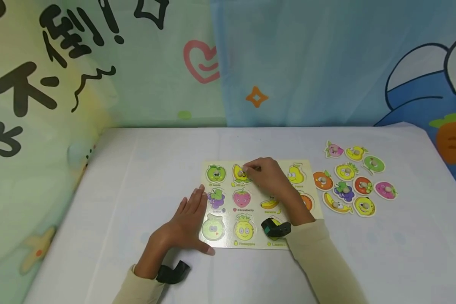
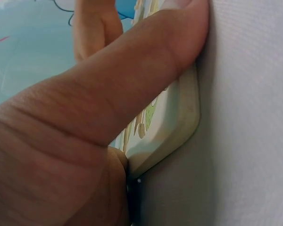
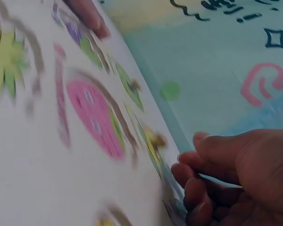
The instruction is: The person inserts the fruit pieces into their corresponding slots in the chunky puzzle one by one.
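A pale fruit puzzle board (image 1: 228,211) lies on the white table. My left hand (image 1: 186,219) rests with straight fingers along its left edge, thumb (image 2: 146,52) by the near left corner. Over the top row, my right hand (image 1: 267,175) has loosely bent fingers with nothing between them. Its fingertips are right beside the knob of the yellow melon piece (image 1: 240,174), which sits in the board; the right wrist view shows that knob apart from the fingers (image 3: 198,188). A knobbed green apple piece (image 1: 215,173) sits at top left. The strawberry picture (image 3: 96,117) has no knob.
Right of the board lie several loose knobbed fruit pieces, among them an orange (image 1: 323,180), grapes (image 1: 343,191), a banana (image 1: 337,204) and a pineapple (image 1: 346,172). A printed curtain (image 1: 311,63) hangs behind the table. Black cameras (image 1: 172,272) are on both wrists.
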